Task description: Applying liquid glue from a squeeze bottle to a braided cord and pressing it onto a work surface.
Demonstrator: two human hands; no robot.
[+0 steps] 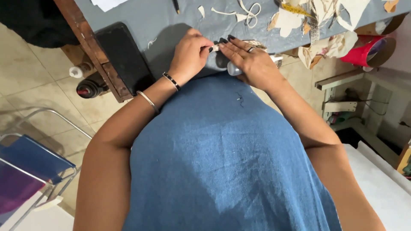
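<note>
My left hand [189,53] and my right hand [250,62] meet at the near edge of a grey table [145,19], just above my blue denim garment [222,154]. Both pinch a small pale strip [216,48] between the fingertips. My right hand also grips a small white bottle [234,68] in its palm, mostly hidden by the fingers. The left wrist wears a dark bracelet and a thin metal bangle. The right hand has a ring.
Pale cut scraps [287,20] and a looped cord [250,10] lie on the table's far right. A black pad [124,53] lies on the left, by the wooden edge [92,47]. A red roll [368,49] sits right, a blue folding chair [34,158] left.
</note>
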